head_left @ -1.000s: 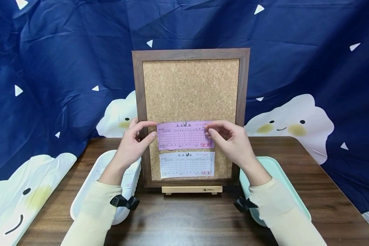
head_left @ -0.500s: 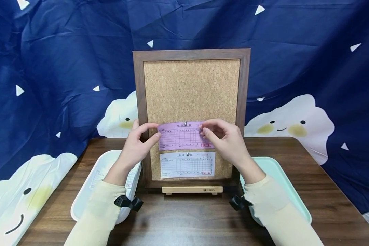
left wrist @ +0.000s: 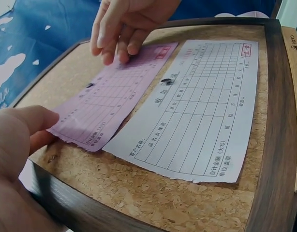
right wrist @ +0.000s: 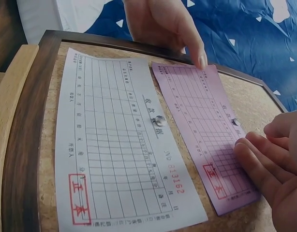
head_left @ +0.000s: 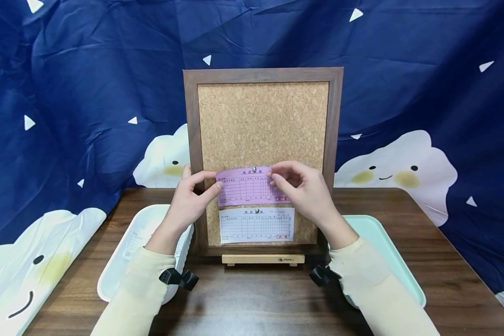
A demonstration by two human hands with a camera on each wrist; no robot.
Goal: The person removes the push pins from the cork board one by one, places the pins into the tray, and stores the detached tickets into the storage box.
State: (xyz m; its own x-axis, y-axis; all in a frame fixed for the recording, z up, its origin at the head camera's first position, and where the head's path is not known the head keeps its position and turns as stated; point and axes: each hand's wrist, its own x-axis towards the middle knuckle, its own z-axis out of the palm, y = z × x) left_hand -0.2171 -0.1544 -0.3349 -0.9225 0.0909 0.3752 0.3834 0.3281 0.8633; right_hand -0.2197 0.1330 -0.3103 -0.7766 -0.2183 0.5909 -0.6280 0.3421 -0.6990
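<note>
A pink receipt slip (head_left: pixel 243 186) is fastened by a silver pushpin (head_left: pixel 254 169) to the framed corkboard (head_left: pixel 262 126). My left hand (head_left: pixel 193 198) pinches the slip's left end between thumb and forefinger. On its right part rest the loosely bent fingertips of my right hand (head_left: pixel 304 191), which cover the upper right corner. Just below hangs a white receipt slip (right wrist: pixel 110 145) under its own pushpin (right wrist: pixel 159 120), with neither hand on it. In the left wrist view the pink slip (left wrist: pixel 114 96) bows slightly off the cork.
A wooden stand (head_left: pixel 262 259) carries the board upright on the brown table (head_left: pixel 252 298). To the left is a white tray (head_left: pixel 109 275) with paper slips, partly behind my left forearm. A mint-green tray (head_left: pixel 396 266) lies to the right. Blue cloth (head_left: pixel 88 93) hangs behind.
My right hand has slid left along the pink slip, away from its right edge. The left hand has shifted slightly right, still at the slip's left end.
</note>
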